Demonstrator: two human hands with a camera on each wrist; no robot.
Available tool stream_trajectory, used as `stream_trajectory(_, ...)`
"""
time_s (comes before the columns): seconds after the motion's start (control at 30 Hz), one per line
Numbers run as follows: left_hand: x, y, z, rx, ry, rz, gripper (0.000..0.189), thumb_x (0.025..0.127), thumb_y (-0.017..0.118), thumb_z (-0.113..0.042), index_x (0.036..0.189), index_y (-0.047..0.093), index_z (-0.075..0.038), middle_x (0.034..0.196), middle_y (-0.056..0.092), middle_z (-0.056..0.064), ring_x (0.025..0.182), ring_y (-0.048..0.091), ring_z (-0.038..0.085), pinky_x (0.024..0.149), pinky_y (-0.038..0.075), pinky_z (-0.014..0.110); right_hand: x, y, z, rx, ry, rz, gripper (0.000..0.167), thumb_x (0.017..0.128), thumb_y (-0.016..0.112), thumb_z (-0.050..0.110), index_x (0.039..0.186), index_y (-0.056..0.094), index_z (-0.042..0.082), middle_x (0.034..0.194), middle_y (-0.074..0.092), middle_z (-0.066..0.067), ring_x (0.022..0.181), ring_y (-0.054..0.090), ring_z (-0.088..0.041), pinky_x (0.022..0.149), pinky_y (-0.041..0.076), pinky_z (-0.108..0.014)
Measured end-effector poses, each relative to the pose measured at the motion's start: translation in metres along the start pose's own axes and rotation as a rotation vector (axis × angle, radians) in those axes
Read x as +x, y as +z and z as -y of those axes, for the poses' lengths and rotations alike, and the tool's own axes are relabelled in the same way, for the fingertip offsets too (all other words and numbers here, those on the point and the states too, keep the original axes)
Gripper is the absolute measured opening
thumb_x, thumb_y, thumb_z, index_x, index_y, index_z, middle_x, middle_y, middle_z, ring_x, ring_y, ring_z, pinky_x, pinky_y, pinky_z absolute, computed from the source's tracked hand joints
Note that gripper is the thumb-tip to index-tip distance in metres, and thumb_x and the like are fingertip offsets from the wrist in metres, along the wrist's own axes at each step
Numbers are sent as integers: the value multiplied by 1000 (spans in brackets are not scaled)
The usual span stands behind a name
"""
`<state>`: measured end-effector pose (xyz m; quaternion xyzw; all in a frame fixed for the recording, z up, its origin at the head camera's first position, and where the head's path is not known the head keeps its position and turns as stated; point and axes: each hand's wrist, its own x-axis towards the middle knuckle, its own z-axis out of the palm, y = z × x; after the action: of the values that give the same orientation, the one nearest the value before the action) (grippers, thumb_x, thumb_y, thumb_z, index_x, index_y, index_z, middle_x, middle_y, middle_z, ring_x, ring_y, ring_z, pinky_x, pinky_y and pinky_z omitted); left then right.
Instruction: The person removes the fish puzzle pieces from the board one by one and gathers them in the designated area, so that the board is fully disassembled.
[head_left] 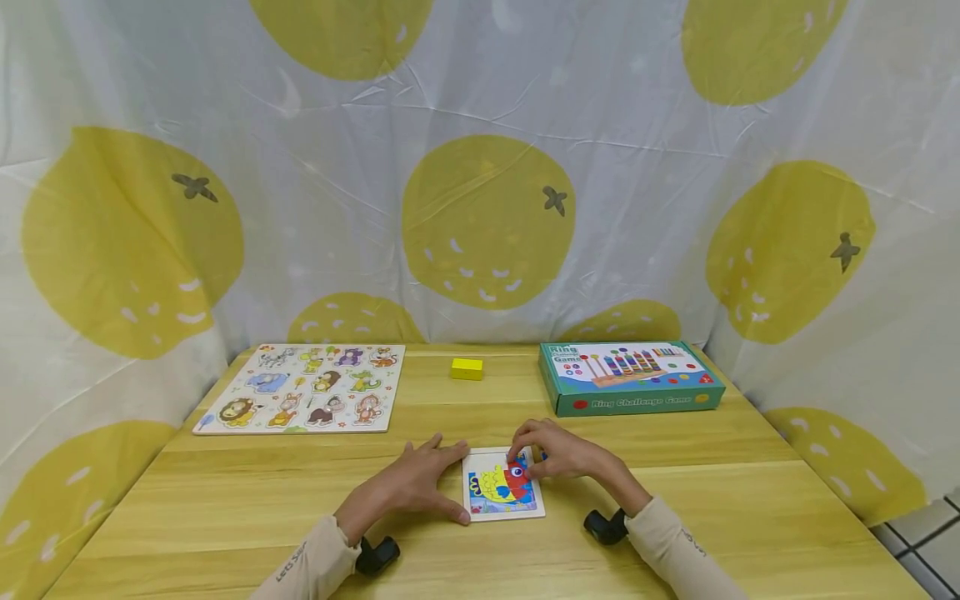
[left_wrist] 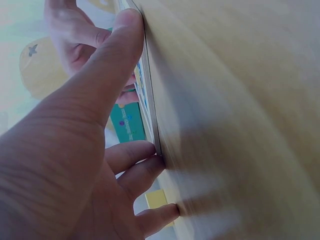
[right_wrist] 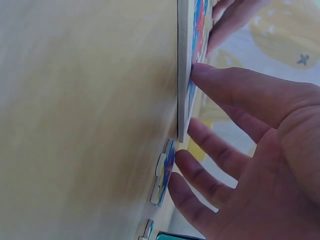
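A small square jigsaw puzzle tray (head_left: 506, 516) with a pale rim lies on the table in the head view. Its picture is a yellow and red fish (head_left: 495, 485) on blue, with pale bare tray at the upper left. My left hand (head_left: 416, 479) is spread along the tray's left side, thumb at the lower corner and fingertips at the upper one. Over the right side, my right hand (head_left: 566, 454) touches the puzzle with thumb and index fingertips; I see no piece lifted between them. In the right wrist view, a loose puzzle piece (right_wrist: 164, 172) lies beside the tray, under the fingers.
Another loose piece (right_wrist: 148, 229) lies farther off. Toward the back of the wooden table (head_left: 247, 517) are an animal peg board (head_left: 315, 387) at left, a yellow block (head_left: 467, 369) in the middle and a green Ring Challenge Game box (head_left: 633, 379) at right. A patterned curtain (head_left: 637, 225) hangs behind.
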<state>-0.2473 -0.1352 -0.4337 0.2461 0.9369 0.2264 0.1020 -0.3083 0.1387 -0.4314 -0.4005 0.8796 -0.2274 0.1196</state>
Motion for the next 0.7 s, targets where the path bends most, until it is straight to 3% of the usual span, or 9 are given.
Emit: stream_trajectory(0.7,2,1,3,6,3,3,100,67,74,-65,146,42,-15,151,40,5,142,20,43,105,11,74,0,1,1,29,15,-13,18,81,72,8,98,70,16,118,54,-3,108,42,-23,87,37,-38)
